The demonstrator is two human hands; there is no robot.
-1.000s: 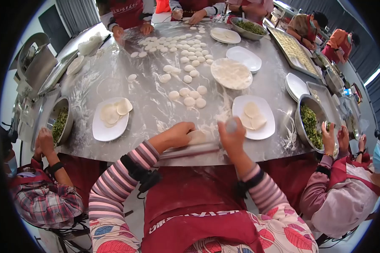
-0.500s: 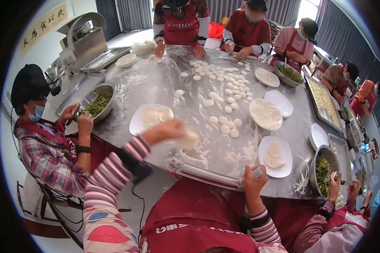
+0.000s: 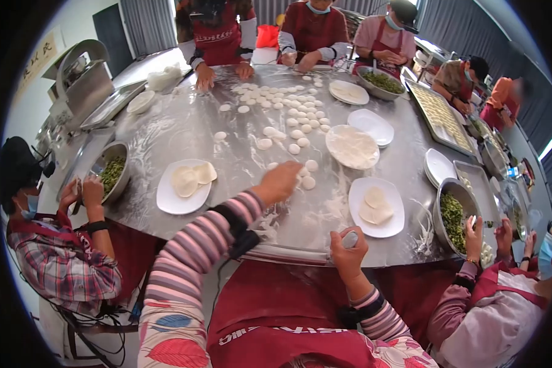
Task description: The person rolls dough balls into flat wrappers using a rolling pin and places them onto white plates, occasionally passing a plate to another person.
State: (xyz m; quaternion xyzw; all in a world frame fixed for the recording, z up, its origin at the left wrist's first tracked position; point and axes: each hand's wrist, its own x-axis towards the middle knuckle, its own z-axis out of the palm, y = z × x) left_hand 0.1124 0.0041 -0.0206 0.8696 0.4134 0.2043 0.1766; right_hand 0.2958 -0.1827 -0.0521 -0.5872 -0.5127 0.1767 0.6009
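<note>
My left hand (image 3: 280, 183) reaches over a small group of round dough pieces (image 3: 309, 183) in the middle of the floury steel table (image 3: 245, 211). Its back faces me, and the fingertips are hidden among the pieces. Near the table's front edge, my right hand (image 3: 349, 250) is wrapped round a rolling pin, whose pale grey end (image 3: 349, 239) sticks out above the fist. A white plate with flat dough wrappers (image 3: 376, 207) sits just beyond the right hand. To the left of my forearm lies another plate of wrappers (image 3: 187, 180).
Many dough discs (image 3: 276, 97) spread toward the far side. Bowls of chopped green filling (image 3: 452, 221) stand at right, left (image 3: 111, 175) and back. A tray of rows of shaped dough (image 3: 438, 113) lies at far right. People in red aprons work around the table.
My left hand has swung forward and right, from beside the left plate to the dough pieces. My right hand keeps its grip on the rolling pin. The view has shifted right.
</note>
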